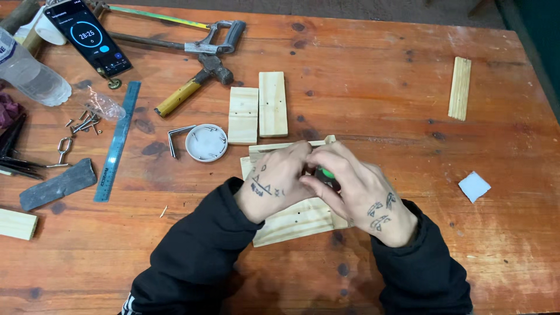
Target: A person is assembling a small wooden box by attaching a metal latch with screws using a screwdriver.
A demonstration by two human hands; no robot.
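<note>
From where I watch, both hands meet over a pale wooden assembly (291, 219) lying flat on the orange-brown table (379, 87), just in front of the person and below two loose wood blocks (258, 111). The left hand (274, 181) rests knuckles-up on the upper part of the boards, fingers curled toward the middle; the right hand (356, 189) comes in from the other side and closes around a small green-and-dark tool (326, 175), its fingertips touching those of the left. I judge this to be a fastening step: the tool is being set against the upright strip at the far edge of the assembly while the left hand steadies the spot. I cannot tell what kind of tip the tool has or whether a screw or nail sits under it, since the fingers cover that point. The next move, as I read it, calls for keeping the boards pinned flat and the tool square to the wood, with pressure straight down so the piece does not slide. Well apart to the left lie a white lid holding small fasteners (206, 142), a hammer (192, 84), a hacksaw (175, 35), a blue ruler (118, 140) and a phone (87, 35); a single wood strip (459, 87) lies far right.
</note>
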